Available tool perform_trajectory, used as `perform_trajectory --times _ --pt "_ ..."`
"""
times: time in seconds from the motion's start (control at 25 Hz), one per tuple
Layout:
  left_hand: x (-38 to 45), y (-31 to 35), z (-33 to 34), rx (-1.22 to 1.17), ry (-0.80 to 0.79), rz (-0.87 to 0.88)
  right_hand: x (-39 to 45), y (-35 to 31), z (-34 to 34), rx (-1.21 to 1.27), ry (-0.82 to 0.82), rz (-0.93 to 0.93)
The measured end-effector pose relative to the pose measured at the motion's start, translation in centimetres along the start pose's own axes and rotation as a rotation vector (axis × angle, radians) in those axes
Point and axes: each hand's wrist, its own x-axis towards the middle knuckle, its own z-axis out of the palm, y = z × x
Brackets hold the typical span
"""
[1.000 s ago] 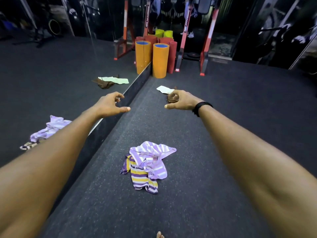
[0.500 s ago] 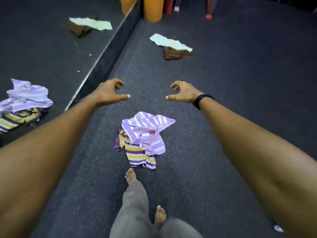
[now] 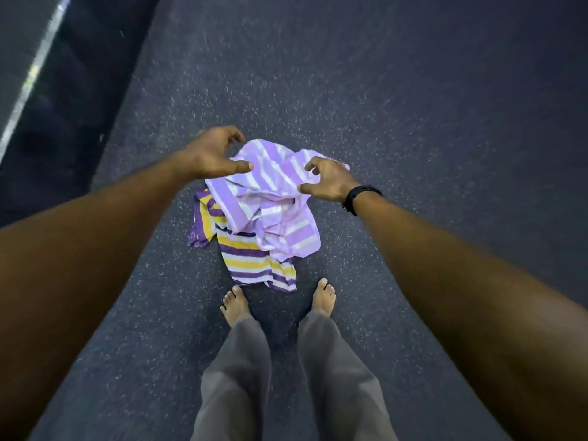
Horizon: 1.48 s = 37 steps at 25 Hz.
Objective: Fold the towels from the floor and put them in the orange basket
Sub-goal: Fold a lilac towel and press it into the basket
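Only the head view here. Both hands hang over a crumpled pile on the dark floor (image 3: 413, 122), just ahead of the bare feet (image 3: 235, 302). The left hand (image 3: 211, 154) has its grip spread, curled fingers over the lilac striped towel (image 3: 270, 192) — holding nothing yet, far as I can see. Same for the right hand (image 3: 327, 183), black wristband (image 3: 361, 198) on that wrist, fingers clawed apart above the cloth. My guess is each is going for a separate edge, to lift it clear. Under it lies a purple-and-yellow striped towel (image 3: 251, 259). The orange basket isn't visible.
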Motion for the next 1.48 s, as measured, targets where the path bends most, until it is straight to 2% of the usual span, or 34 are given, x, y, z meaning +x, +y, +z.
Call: perform_trajectory --times 0.28,0.48,0.56,0.68,0.84,0.92,1.04,1.2,1.32,1.48 --pt "11.0 -11.3 11.9 -0.032 -0.018 -0.071 14.0 7.0 15.4 -0.013 -0.065 -0.004" --pt "15.1 -17.1 16.8 -0.040 0.033 -0.083 18.3 9.3 25.0 -0.052 -0.135 0.105" --pt "15.9 -18.7 17.4 -0.032 0.046 -0.065 18.9 8.7 27.7 -0.056 -0.123 0.114" --pt "16.0 -19.1 17.1 -0.013 0.040 -0.048 19.7 7.9 27.9 -0.095 0.018 0.053" --pt "13.9 -15.8 12.2 0.010 0.083 -0.052 18.8 5.8 19.9 0.194 0.204 0.010" --pt "12.2 -12.2 7.6 0.010 0.125 -0.013 17.1 3.6 12.9 0.313 0.327 -0.108" --pt "8.0 -4.9 -1.5 0.035 0.206 0.033 12.9 -2.1 0.5 0.389 0.421 -0.284" --pt "1.2 3.3 -13.7 0.029 0.366 0.070 4.7 -12.8 -15.3 0.354 0.446 -0.509" --pt "-5.9 9.3 -22.6 0.032 0.473 0.107 -3.4 -21.8 -26.2 0.301 0.484 -0.594" --pt "-16.7 14.9 -33.4 0.053 0.642 0.121 -13.7 -31.7 -35.7 0.101 0.410 -0.670"
